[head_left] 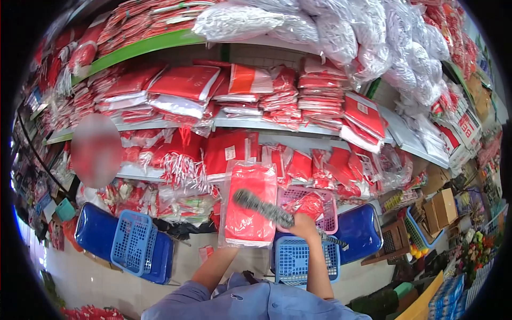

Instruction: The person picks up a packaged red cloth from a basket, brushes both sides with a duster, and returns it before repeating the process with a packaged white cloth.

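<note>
A flat red packet in clear plastic (250,210) is held up in front of the shelves. My left hand (230,248) is at its lower left edge, mostly hidden beneath the packet. My right hand (304,226) is wrapped round a grey-green speckled, rod-like bundle (264,209), whose blunt end lies across the front of the packet. A thinner dark end of the bundle sticks out to the right of my wrist. Just behind my right hand is a pink basket (335,213) holding red packets.
Shelves (250,124) with stacked red packets (186,82) stretch across the front. White bundles in plastic (336,37) hang over the top shelf. Blue stools (356,232) and blue baskets (133,242) stand below. Cardboard boxes (444,207) are at the right.
</note>
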### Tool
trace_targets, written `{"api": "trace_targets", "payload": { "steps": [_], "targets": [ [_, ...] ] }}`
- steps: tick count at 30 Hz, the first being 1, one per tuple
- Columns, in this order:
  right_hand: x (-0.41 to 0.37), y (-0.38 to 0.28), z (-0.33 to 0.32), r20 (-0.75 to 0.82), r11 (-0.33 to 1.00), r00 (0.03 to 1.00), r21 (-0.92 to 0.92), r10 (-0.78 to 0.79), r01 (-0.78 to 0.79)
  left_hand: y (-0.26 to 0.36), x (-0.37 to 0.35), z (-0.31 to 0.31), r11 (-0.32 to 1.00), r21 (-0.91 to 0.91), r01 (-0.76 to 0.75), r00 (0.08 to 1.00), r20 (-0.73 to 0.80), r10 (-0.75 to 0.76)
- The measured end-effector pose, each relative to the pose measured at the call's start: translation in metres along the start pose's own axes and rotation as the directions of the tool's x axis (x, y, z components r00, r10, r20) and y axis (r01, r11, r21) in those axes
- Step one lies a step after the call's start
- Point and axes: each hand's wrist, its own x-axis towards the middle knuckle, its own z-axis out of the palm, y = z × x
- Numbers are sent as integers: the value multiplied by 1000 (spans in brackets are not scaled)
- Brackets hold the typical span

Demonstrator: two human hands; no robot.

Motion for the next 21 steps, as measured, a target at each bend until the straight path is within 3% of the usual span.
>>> {"api": "trace_targets", "payload": {
  "steps": [2, 3, 6, 7, 10, 14, 15, 18, 19, 21],
  "targets": [
    [14, -4, 1, -119, 995, 988, -1, 99, -100, 5, -8, -1, 1000, 10, -12, 1000, -12, 12],
    [26, 14, 27, -165, 999, 985, -5, 41, -43, 7, -10, 0, 1000, 15, -18, 1000, -16, 19],
    [14, -10, 22, 163, 968, 955, 13, -248, 249, 9, -15, -2, 1000, 21, -23, 999, -33, 24],
    [14, -6, 25, 240, 960, 929, 43, -280, 278, 9, -14, -2, 999, 22, -23, 999, -35, 24],
    [5, -15, -14, 152, 992, 982, -30, -116, 122, 5, -16, -3, 999, 35, -16, 999, -48, 18],
    [9, 4, -3, -90, 994, 990, 23, 105, -104, -3, -15, -3, 999, 43, 7, 999, -50, -5],
    [4, 3, 0, -37, 998, 997, -20, 66, -67, -5, -14, -3, 999, 45, 12, 999, -51, -9],
    [-4, -4, 3, 269, 963, 934, 200, -233, 183, -10, -12, -1, 998, 47, 30, 999, -46, -27],
    [-9, -3, -1, 367, 974, 915, 201, -170, 101, -11, -11, -1, 998, 47, 33, 998, -48, -31],
    [-7, 0, -6, 276, 988, 959, 150, -66, 25, -13, -10, 0, 997, 58, 44, 998, -47, -42]
  ]
}}
